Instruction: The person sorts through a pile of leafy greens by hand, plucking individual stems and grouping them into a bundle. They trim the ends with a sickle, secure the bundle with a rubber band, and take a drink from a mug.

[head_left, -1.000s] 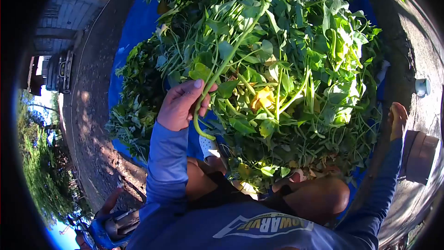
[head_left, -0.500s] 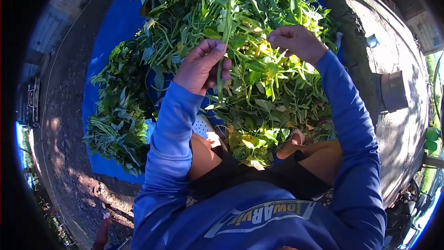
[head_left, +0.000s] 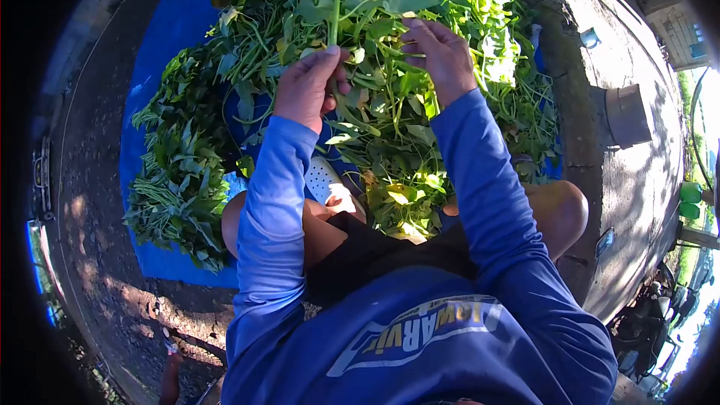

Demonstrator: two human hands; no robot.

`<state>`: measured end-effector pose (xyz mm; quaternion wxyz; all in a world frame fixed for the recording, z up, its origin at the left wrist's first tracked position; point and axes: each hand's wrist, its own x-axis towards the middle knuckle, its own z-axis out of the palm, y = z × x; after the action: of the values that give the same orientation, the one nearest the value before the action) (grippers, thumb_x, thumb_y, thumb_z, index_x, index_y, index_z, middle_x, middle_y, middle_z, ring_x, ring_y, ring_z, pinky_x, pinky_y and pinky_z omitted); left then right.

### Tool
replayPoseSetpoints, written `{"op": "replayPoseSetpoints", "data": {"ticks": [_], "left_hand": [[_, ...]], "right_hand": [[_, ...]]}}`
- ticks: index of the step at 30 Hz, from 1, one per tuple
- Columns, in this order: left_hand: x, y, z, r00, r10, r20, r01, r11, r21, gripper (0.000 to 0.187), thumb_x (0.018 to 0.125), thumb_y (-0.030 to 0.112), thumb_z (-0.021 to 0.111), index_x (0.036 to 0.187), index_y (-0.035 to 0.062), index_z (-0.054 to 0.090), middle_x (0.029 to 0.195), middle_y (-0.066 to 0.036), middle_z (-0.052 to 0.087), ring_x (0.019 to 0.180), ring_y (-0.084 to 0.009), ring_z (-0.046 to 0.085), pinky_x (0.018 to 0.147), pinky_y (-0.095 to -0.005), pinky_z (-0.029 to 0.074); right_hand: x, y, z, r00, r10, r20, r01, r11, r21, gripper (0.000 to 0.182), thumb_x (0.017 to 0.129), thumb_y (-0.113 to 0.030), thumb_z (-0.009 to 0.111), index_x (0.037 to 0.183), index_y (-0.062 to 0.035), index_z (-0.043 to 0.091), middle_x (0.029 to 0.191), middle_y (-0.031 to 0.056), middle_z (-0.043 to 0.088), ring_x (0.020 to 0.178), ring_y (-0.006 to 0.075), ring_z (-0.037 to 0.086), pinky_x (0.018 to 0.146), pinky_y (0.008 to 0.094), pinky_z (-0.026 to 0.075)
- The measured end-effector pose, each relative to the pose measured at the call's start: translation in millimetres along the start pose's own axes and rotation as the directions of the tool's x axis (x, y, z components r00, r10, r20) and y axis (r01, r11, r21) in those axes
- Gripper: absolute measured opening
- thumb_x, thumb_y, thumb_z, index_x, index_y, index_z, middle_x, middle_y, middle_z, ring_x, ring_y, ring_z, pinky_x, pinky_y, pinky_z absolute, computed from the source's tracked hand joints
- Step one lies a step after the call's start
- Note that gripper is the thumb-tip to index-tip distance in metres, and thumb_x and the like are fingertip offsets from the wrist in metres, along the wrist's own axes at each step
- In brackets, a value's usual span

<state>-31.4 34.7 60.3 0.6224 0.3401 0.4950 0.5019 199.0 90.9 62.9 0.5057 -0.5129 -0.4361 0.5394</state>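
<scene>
My left hand (head_left: 309, 88) is closed around the lower end of a long green leafy stem (head_left: 337, 7), which looks like water spinach and stands nearly upright. My right hand (head_left: 444, 58) is to the right of it, thumb and fingertips drawn together beside the stem's leaves; what they pinch, if anything, is too small to tell. Beneath both hands spreads a big heap of leafy greens (head_left: 262, 49), some leaves yellowed. To the left lie bundled greens (head_left: 176, 199), stems lined up together.
The greens lie on a blue tarp (head_left: 154, 52). Near my left leg is a white perforated item (head_left: 321, 178), partly hidden. On the concrete strip to the right stands a brown bucket-like container (head_left: 628, 115), with a small light-blue cup (head_left: 590, 37) farther off.
My right hand has moved left and up, closer to the stem. My left hand, with the stem, has shifted slightly left and up. The view has moved slightly.
</scene>
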Motion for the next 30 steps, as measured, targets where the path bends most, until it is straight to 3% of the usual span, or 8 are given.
{"op": "replayPoseSetpoints", "data": {"ticks": [4, 8, 12, 14, 18, 20, 22, 30], "left_hand": [[-11, 32, -23, 0.982, 0.119, -0.146, -0.117, 0.993, 0.022, 0.034, 0.105, 0.039, 0.07, 0.113, 0.0068, 0.076, 0.075, 0.002, 0.067, 0.056, -0.0067, 0.06, 0.042, -0.0191, 0.032], [-12, 44, -31, 0.966, 0.178, -0.188, -0.176, 0.984, 0.026, 0.038, 0.105, 0.042, 0.07, 0.117, 0.0066, 0.075, 0.073, 0.001, 0.066, 0.053, -0.0061, 0.057, 0.041, -0.0188, 0.03], [-7, 48, -31, 0.96, 0.213, -0.184, -0.204, 0.977, 0.065, 0.037, 0.106, 0.04, 0.069, 0.117, 0.0055, 0.076, 0.074, 0.002, 0.064, 0.056, -0.005, 0.055, 0.046, -0.0185, 0.032], [-5, 49, -25, 0.958, 0.232, -0.17, -0.221, 0.972, 0.079, 0.037, 0.106, 0.04, 0.069, 0.117, 0.0051, 0.076, 0.074, 0.002, 0.064, 0.057, -0.0046, 0.055, 0.047, -0.0183, 0.032], [-6, 44, -10, 0.969, 0.227, -0.096, -0.216, 0.969, 0.12, 0.038, 0.105, 0.04, 0.07, 0.117, 0.0047, 0.077, 0.074, 0.003, 0.064, 0.058, -0.0047, 0.056, 0.047, -0.0189, 0.032], [-7, 40, -8, 0.971, 0.223, -0.089, -0.21, 0.969, 0.133, 0.038, 0.105, 0.04, 0.07, 0.116, 0.0044, 0.077, 0.074, 0.003, 0.064, 0.058, -0.0054, 0.056, 0.048, -0.0197, 0.033], [-7, 39, -10, 0.969, 0.226, -0.096, -0.212, 0.967, 0.14, 0.039, 0.104, 0.041, 0.071, 0.116, 0.0038, 0.077, 0.074, 0.003, 0.064, 0.058, -0.0062, 0.056, 0.048, -0.0207, 0.035], [-11, 37, -3, 0.983, 0.163, -0.083, -0.151, 0.98, 0.128, 0.035, 0.104, 0.04, 0.072, 0.112, 0.0064, 0.078, 0.075, 0.004, 0.064, 0.061, -0.0048, 0.057, 0.05, -0.0212, 0.039]], "right_hand": [[34, 58, -117, 0.909, -0.035, -0.415, -0.092, 0.955, -0.284, 0.026, 0.099, -0.022, 0.073, 0.117, -0.0042, 0.077, 0.099, 0.004, 0.073, 0.084, 0.0127, 0.067, 0.074, 0.0297, 0.059], [29, 75, -147, 0.922, 0.039, -0.386, -0.151, 0.952, -0.266, 0.023, 0.096, -0.019, 0.072, 0.112, -0.0038, 0.078, 0.089, 0.0033, 0.072, 0.071, 0.0125, 0.066, 0.067, 0.0288, 0.06], [-26, 129, -129, 0.711, 0.702, -0.025, -0.575, 0.562, -0.594, 0.026, 0.09, -0.021, 0.071, 0.107, -0.0034, 0.081, 0.072, 0.0051, 0.071, 0.058, 0.0157, 0.068, 0.062, 0.0314, 0.059], [-61, 192, -103, 0.86, 0.487, 0.153, -0.171, 0.556, -0.813, 0.034, 0.089, -0.021, 0.071, 0.119, -0.0053, 0.079, 0.076, 0.01, 0.074, 0.061, 0.0156, 0.07, 0.065, 0.0332, 0.059], [-65, 297, -56, 0.997, 0.029, -0.077, -0.078, 0.628, -0.774, 0.052, 0.087, -0.032, 0.077, 0.132, -0.0076, 0.072, 0.083, 0.0121, 0.076, 0.075, 0.026, 0.074, 0.079, 0.0381, 0.06], [-58, 293, -45, 0.95, 0.295, -0.096, -0.284, 0.698, -0.657, 0.042, 0.089, -0.033, 0.075, 0.122, -0.0066, 0.074, 0.101, 0.0169, 0.074, 0.093, 0.0338, 0.071, 0.083, 0.0426, 0.056], [-70, 292, -43, 0.99, -0.064, -0.124, -0.059, 0.617, -0.785, 0.036, 0.092, -0.031, 0.074, 0.12, -0.0082, 0.075, 0.102, 0.0176, 0.073, 0.094, 0.0364, 0.07, 0.084, 0.0434, 0.055], [-139, 75, -77, 0.996, 0.084, -0.011, -0.084, 0.994, -0.073, 0.028, 0.102, -0.009, 0.073, 0.128, 0.0005, 0.073, 0.107, 0.0028, 0.077, 0.095, 0.0078, 0.068, 0.085, 0.0249, 0.056]]}}
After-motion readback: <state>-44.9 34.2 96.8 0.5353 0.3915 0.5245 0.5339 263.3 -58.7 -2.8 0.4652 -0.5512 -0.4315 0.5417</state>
